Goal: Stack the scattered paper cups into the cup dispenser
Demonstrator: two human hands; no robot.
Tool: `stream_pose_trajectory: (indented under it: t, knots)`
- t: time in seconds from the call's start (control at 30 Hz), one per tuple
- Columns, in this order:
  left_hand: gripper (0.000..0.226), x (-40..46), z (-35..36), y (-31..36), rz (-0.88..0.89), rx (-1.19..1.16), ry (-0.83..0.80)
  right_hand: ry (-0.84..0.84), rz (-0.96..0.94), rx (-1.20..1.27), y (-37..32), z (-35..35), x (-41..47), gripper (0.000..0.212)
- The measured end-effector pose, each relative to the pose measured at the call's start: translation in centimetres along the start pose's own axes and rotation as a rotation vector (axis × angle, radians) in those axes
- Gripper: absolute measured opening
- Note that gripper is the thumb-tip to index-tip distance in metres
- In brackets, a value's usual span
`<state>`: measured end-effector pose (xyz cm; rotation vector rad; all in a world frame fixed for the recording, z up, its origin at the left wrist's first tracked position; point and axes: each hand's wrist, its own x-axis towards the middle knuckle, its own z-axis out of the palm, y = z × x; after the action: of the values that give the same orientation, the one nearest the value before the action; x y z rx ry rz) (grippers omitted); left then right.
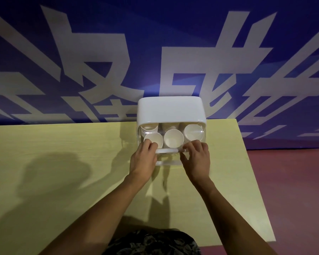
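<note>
Cup dispenser (pixel 170 111): white-topped box with a clear front, standing at the far edge of the table against the wall; its clear drawer or front panel appears drawn out toward the person, probably so the cups can be reached from above.

Paper cups (pixel 173 140): white, three stacks side by side inside the dispenser, mouths facing the camera. No loose cups show outside the dispenser, so the stacking looks largely done.

Left hand (pixel 144 157): at the dispenser's near left corner, fingers curled over the front edge beside the left stack, seemingly gripping it.

Right hand (pixel 196 159): at the dispenser's near right corner, fingers bent onto the front edge. Paired hold likely keeps the front square for sliding.

Table (pixel 63 144): pale yellow-green, beneath the dispenser.

Wall (pixel 155 43): blue with large pale characters, behind the dispenser.
</note>
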<state>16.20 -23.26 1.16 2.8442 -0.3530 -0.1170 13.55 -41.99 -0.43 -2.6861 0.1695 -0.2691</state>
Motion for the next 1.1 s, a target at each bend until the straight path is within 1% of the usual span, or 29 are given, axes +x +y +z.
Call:
stream_pose_trajectory:
  t: [0.07,0.13,0.3,0.47,0.6,0.67,0.73,0.8,0.83,0.9,0.97,1.07,1.1]
  knots:
    - [0.022,0.3,0.3,0.2,0.005,0.067,0.021,-0.022,-0.030,-0.056,0.3,0.5,-0.2,0.043]
    - [0.023,0.7,0.5,0.3,0.021,0.123,0.067,0.001,-0.053,-0.123,0.3,1.1,0.1,0.047]
    - [0.026,2.0,0.7,0.0,0.083,0.189,0.165,0.122,-0.103,-0.173,-0.7,3.1,2.0,0.024]
    - [0.029,1.4,1.3,-0.2,0.122,0.180,0.176,0.166,-0.130,-0.200,-0.2,4.6,1.0,0.019]
    - [0.024,-0.8,2.9,-1.1,0.166,0.166,0.183,0.120,-0.153,-0.167,0.9,5.5,-1.9,0.027]
    - [0.019,-1.2,3.4,-1.4,0.166,0.130,0.155,0.082,-0.129,-0.134,1.2,5.7,-2.6,0.025]
    - [0.009,-1.7,4.0,-1.6,0.169,0.131,0.069,-0.001,-0.121,-0.097,1.7,5.9,-3.2,0.019]
    - [0.007,-2.5,4.7,-1.9,0.141,0.122,-0.044,-0.096,-0.134,-0.089,2.2,6.0,-4.4,0.018]
    - [0.011,-2.9,5.1,-2.1,0.113,0.097,-0.103,-0.133,-0.141,-0.093,2.3,6.0,-5.1,0.022]
    - [0.027,-3.6,5.9,-2.7,0.063,0.070,-0.180,-0.168,-0.123,-0.080,2.5,6.1,-6.3,0.035]
    - [0.034,-4.1,5.9,-3.0,0.049,0.069,-0.168,-0.168,-0.078,-0.070,2.5,6.0,-6.9,0.043]
    - [0.034,-3.9,5.0,-2.6,0.053,0.055,-0.046,-0.120,-0.038,-0.122,2.2,5.7,-7.0,0.045]
    - [0.033,-3.8,4.7,-2.5,0.059,0.069,-0.054,-0.134,-0.028,-0.138,2.0,5.3,-6.7,0.046]
